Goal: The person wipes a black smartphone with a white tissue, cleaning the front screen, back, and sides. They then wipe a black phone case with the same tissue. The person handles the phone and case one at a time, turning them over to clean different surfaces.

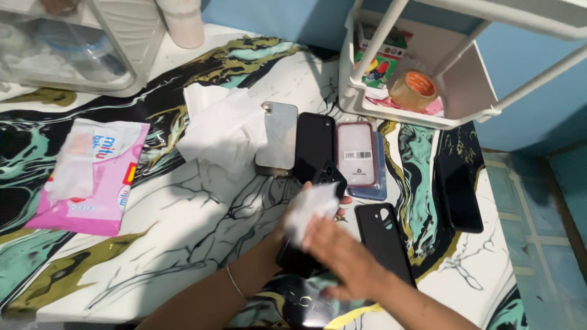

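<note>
Phone: a black phone (306, 244) is being held above the table's near middle, its camera end pointing away.
Left hand: the left hand (287, 235) is gripping the black phone from beneath.
Right hand: the right hand (342, 260) is pressing a white wipe (309, 211) onto it, fingers closed on the wipe.
Nearby: 1 black case (385, 241) is lying just right; a silver phone (278, 143), another black phone (313, 146) and a pink-rimmed case (356, 153) are lying beyond.
Surface: a marbled table (183, 226) in white, black, teal and gold is carrying crumpled tissue (220, 128) and a pink wipes pack (92, 177).
Room: a white rack (465, 91) is holding a tape roll (414, 90); a blue wall (538, 104) is standing behind.
</note>
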